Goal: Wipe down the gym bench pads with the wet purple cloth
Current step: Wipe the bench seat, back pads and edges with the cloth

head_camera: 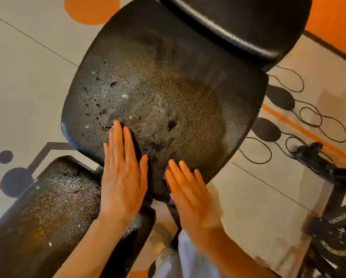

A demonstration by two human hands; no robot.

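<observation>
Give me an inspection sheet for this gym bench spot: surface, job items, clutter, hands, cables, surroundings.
Surface: wide black seat pad, worn and cracked, with a dull sheen at centre; second black pad at lower left, equally worn.
Job's things: purple cloth, only a sliver showing under the right hand.
Clutter: pale flecks on both pads.
Hands: left hand flat on the seat pad, fingers straight; right hand flat, fingers straight, blurred.
Cables: thin black cord looped on the floor at right.
Surroundings: patterned floor in grey and orange; black machine frame at right; glossy black roller pad above.
</observation>
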